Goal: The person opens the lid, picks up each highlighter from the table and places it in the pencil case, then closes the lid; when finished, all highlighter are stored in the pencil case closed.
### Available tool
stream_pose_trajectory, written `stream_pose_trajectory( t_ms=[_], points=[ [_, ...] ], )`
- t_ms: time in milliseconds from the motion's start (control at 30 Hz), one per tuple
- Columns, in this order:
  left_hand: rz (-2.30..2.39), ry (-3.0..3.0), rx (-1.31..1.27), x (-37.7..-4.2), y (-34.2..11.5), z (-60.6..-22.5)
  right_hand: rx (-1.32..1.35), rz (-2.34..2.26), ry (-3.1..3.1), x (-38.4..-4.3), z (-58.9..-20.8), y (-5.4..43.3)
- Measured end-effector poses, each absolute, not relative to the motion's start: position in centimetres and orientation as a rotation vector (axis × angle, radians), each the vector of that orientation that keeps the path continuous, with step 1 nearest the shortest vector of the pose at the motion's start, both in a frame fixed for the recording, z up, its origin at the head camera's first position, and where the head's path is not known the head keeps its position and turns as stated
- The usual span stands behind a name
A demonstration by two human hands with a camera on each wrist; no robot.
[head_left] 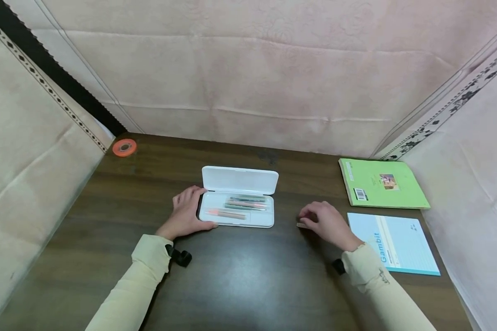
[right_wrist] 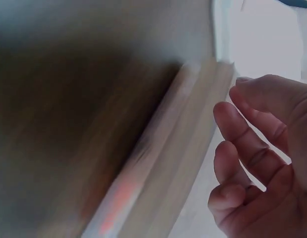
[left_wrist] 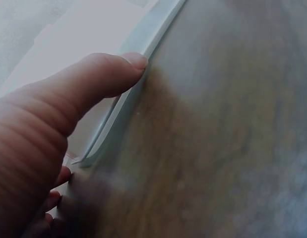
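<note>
A white pencil case (head_left: pixel 237 222) lies with its lid (head_left: pixel 240 179) raised, several pens (head_left: pixel 246 202) and a beige marker-like pen (head_left: pixel 228 214) inside. My left hand (head_left: pixel 186 214) grips its left end; in the left wrist view the thumb (left_wrist: pixel 108 72) presses along the case's near edge (left_wrist: pixel 118 106). To the right of the case, my right hand (head_left: pixel 327 225) pinches a small pale beige bar (head_left: pixel 301 225) low over the table. Close up in the right wrist view, this blunt-ended bar (right_wrist: pixel 193 109) bears an orange mark; its kind is unclear. The hand hides most of it from above.
A green book (head_left: pixel 381 184) and a blue notebook (head_left: pixel 397 241) lie on the right side, the notebook just beside my right wrist. An orange roll (head_left: pixel 124 147) sits at the far left corner of the brown table (head_left: pixel 232 276). Pale curtains (head_left: pixel 240 82) surround the table.
</note>
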State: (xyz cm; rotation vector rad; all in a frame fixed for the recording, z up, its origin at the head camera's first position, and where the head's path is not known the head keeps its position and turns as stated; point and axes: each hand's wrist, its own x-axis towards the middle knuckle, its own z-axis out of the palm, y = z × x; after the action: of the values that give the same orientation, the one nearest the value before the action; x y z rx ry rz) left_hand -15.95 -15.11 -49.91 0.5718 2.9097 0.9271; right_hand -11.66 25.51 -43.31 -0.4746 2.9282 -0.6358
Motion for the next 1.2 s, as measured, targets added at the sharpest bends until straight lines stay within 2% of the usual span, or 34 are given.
stream_pose_trajectory(
  t_ms=[333, 667, 933, 1200],
  points=[
    [0.935, 2.915, 0.571, -15.8, -15.1, -49.9, -0.489, -0.481, 3.009, -9.8, -44.7, 30.2],
    [0.927, 2.911, 0.571, -15.9, -15.2, -49.9, -0.551, -0.535, 3.011, -9.6, -44.9, 30.6],
    [0.923, 2.911, 0.571, -15.9, -15.1, -49.8, -0.537, -0.524, 2.990, -10.4, -44.0, 29.2],
    [0.922, 2.913, 0.572, -16.0, -15.2, -50.0, -0.606, -0.541, 2.952, -12.8, -41.8, 23.5]
  ],
)
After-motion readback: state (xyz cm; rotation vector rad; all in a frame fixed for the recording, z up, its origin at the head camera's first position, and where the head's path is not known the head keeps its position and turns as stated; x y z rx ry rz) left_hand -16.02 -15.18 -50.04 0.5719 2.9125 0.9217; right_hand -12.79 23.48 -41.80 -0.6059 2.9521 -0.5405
